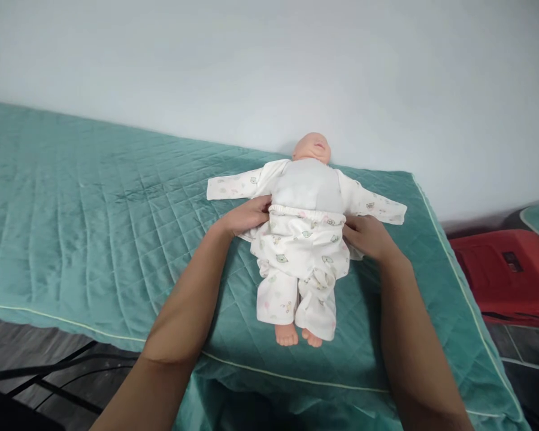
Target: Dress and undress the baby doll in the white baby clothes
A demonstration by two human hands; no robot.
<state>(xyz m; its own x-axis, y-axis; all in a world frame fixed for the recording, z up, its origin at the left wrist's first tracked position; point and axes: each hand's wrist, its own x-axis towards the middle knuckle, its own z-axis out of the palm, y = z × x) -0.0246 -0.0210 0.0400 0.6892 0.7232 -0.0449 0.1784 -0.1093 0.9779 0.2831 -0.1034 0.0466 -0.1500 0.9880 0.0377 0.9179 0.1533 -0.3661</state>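
Observation:
A baby doll lies on its back on the green quilted cover, head toward the wall and bare feet toward me. It wears a white patterned top, spread open over its grey-white chest with both sleeves stretched out. White patterned trousers are pulled up to its waist and bunch at the knees. At the waistband's left side, my left hand has its fingers closed on the edge. My right hand grips the waistband at the right side, its fingertips partly hidden by the cloth.
The green quilted cover spreads far to the left and ends at a pale-piped edge in front. A white wall rises behind it. On the right stands a red plastic object; dark metal legs show at lower left.

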